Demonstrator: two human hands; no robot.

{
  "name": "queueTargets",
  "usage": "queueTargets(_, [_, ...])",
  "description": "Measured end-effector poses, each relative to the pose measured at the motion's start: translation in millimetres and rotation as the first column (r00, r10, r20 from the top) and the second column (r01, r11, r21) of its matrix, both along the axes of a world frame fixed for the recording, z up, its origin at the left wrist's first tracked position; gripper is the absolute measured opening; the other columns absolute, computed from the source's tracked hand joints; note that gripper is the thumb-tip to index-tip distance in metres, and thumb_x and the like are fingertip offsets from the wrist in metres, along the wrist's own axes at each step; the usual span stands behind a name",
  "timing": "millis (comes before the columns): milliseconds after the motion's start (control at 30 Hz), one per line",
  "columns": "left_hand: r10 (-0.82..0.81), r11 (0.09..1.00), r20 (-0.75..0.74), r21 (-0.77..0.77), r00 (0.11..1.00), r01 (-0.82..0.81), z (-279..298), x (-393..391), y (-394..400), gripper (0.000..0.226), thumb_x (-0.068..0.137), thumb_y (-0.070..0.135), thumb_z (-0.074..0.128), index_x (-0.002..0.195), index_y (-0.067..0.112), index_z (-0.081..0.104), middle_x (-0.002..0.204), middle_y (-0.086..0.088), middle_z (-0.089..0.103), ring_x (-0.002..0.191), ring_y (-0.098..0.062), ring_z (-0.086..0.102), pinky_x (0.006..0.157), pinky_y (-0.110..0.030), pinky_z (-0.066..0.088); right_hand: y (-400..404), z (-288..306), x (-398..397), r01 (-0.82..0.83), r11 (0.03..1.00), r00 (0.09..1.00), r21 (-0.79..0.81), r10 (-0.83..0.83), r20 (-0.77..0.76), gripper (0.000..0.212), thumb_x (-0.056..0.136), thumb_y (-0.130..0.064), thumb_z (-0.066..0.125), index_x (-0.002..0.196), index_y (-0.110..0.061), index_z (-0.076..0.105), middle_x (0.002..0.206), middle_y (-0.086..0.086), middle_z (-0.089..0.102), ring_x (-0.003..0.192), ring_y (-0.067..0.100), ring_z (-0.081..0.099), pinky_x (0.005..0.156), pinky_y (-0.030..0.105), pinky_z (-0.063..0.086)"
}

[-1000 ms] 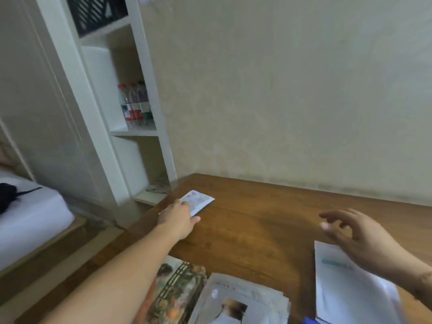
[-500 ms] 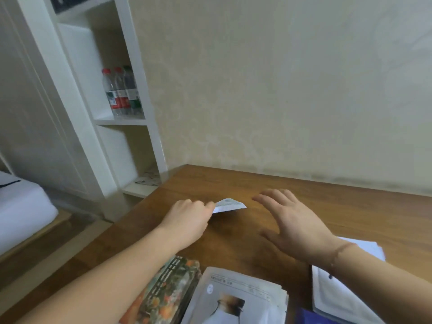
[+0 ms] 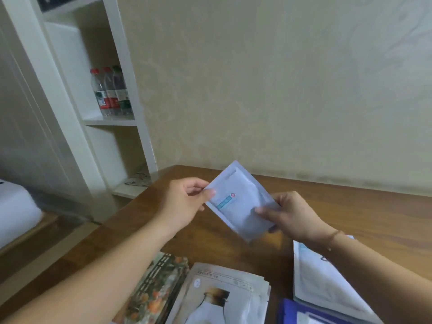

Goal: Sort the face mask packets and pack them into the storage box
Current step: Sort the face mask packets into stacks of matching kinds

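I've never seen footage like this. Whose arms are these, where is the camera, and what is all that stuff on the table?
No machine here: a person wears a camera on the head, looking down at their own arms. The left hand and right hand hold one white packet above a wooden table. On the table lie three piles of packets: a floral pile, a pale pile with a printed figure and a white pile. A blue thing shows at the bottom edge. A shelf nearby holds water bottles.
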State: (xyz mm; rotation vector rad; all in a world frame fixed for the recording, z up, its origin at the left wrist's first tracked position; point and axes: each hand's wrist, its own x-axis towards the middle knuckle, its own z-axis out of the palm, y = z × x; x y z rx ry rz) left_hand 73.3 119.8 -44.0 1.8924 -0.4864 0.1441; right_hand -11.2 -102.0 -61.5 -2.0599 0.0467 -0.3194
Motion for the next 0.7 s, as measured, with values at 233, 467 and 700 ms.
queueTargets(233, [-0.189, 0.975, -0.243, -0.159, 0.951, 0.154, 23.9, -4.4, -62.7, 0.006, 0.089, 0.006, 0.07, 0.087, 0.011, 0.07, 0.08, -0.004, 0.074, 0.062, -0.009, 0.062, 0.052, -0.019, 0.047, -29.6, 3.7, -57.2, 0.012, 0.968, 0.992, 0.25, 0.02, -0.127, 0.018, 0.091, -0.025, 0.066, 0.095, -0.009, 0.074, 0.085, 0.009, 0.075, 0.074, 0.025, 0.069, 0.059, 0.039, 0.057])
queueTargets(467, [-0.303, 0.938, -0.257, 0.088, 0.918, 0.334, 6.6, -15.5, -144.0, 0.003, 0.086, 0.011, 0.075, 0.085, 0.012, 0.072, 0.092, -0.016, 0.074, 0.078, -0.022, 0.066, 0.065, -0.029, 0.051, -73.0, -3.1, -126.2, 0.193, 0.948, 0.973, 0.253, -0.153, -0.171, 0.059, 0.088, 0.003, 0.064, 0.138, -0.02, 0.042, 0.058, 0.013, 0.064, 0.046, 0.028, 0.058, 0.04, 0.027, 0.043])
queueTargets(700, [-0.308, 0.78, -0.24, 0.491, 0.921, 0.389, -25.8, -32.0, -163.0, 0.013, 0.084, 0.017, 0.077, 0.096, 0.016, 0.075, 0.09, -0.004, 0.074, 0.076, -0.016, 0.066, 0.07, -0.027, 0.055, -79.1, -16.2, -147.2, 0.144, 0.988, 0.938, 0.052, -0.12, -0.325, 0.059, 0.085, -0.004, 0.063, 0.138, -0.018, 0.04, 0.051, 0.012, 0.064, 0.041, 0.027, 0.051, 0.042, 0.026, 0.041])
